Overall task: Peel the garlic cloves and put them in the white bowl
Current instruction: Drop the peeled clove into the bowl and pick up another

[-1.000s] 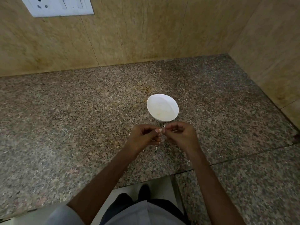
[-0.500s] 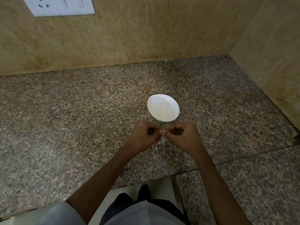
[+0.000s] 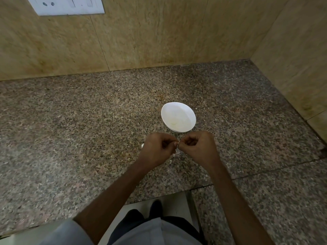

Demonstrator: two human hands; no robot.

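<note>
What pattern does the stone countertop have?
The stone countertop is speckled brown, grey and black; head view shows it best.

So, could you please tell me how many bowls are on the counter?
1: the white bowl sits on the granite counter, just beyond the left hand and right hand; no other shows.

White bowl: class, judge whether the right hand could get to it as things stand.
Probably yes. The bowl sits on the counter just beyond the right hand, with nothing between them. That hand and the left hand pinch what looks like a clove, so its grip is occupied.
</note>
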